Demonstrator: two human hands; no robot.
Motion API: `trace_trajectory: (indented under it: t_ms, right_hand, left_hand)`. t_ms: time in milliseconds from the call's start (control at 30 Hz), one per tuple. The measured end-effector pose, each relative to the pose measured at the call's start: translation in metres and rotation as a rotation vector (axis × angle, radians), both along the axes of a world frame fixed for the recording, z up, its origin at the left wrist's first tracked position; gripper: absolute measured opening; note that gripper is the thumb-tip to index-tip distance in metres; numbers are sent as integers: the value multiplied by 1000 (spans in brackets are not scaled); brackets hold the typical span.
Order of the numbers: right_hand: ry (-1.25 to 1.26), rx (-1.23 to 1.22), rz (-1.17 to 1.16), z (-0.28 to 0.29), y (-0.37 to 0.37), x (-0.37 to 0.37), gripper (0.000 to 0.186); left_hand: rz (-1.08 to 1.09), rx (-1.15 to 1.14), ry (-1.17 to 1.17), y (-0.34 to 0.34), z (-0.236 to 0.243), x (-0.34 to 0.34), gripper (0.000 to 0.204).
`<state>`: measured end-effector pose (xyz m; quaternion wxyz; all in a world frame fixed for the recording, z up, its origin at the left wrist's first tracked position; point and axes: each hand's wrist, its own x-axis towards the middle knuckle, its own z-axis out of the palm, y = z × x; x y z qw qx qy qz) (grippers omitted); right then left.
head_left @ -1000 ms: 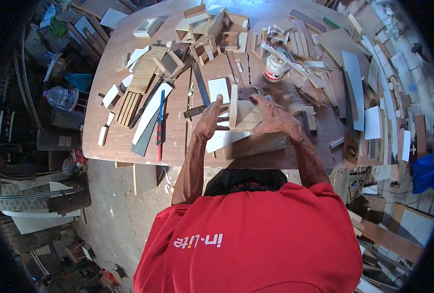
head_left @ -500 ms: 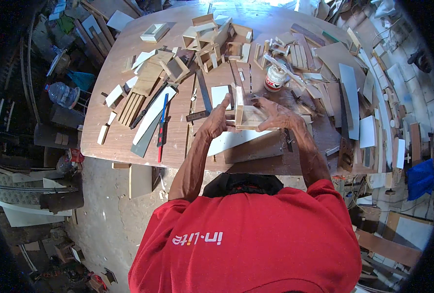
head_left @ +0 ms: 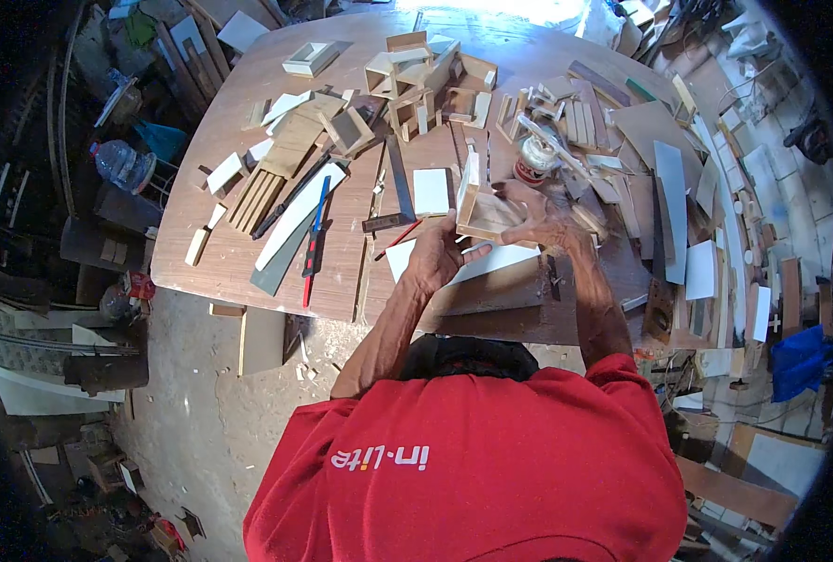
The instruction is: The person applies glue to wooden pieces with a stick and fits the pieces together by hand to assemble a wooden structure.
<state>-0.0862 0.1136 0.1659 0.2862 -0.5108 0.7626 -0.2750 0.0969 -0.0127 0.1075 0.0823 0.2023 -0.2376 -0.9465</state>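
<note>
A small open wooden box (head_left: pixel 482 217), with a taller upright panel on its left side, is in front of me near the table's front edge. My right hand (head_left: pixel 550 225) grips its right end, thumb on the near side and fingers toward the far side. My left hand (head_left: pixel 435 257) is at the box's near left corner, its thumb tip close against the wood and its fingers stretched out just below the near edge. A thin red pencil-like stick (head_left: pixel 398 240) lies left of that hand. Under the hands is a white-faced board (head_left: pixel 510 259).
A white tub (head_left: pixel 535 161) with a stick across it stands right of the box. Further left lie a try square (head_left: pixel 388 223), a blue, black and red tool (head_left: pixel 314 239) and slats (head_left: pixel 257 199). Small wooden boxes (head_left: pixel 415 70) pile at the back; offcuts (head_left: pixel 674 201) crowd the right.
My left hand has moved down and slightly right, to the box's near corner. The red stick now shows on the table to its left. The view has shifted a little.
</note>
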Motion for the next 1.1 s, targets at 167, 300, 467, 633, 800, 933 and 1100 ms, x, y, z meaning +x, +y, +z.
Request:
trace_trajectory:
  t_ms: [167,300,467,633,800,933,1100]
  right_hand:
    - [65,-21,28,-8,-6,-4,87]
    - [71,-8,30,-3,-8,-1,86]
    - [65,-11,40,-18,-11,-9,92]
    - [49,21,44,-9,-12,-7,96]
    - [87,4,3,-14,-9,-10,95]
    - [86,26,31,-7,-12,-8,95]
    - [3,-19,40,-25,-7,-20,90]
  left_hand:
    - [22,14,6,-1,-4,0,42]
    - [32,-26,3,-4,-6,1,44]
    - [29,-35,11,-3,-5,-1,44]
    - [32,-54,2,-5,-6,-1,43]
    - [36,-50,0,-6,-6,-4,43]
    - [41,-73,13,-5,-4,-2,43]
    - [29,-37,-9,-2,2,-5,43]
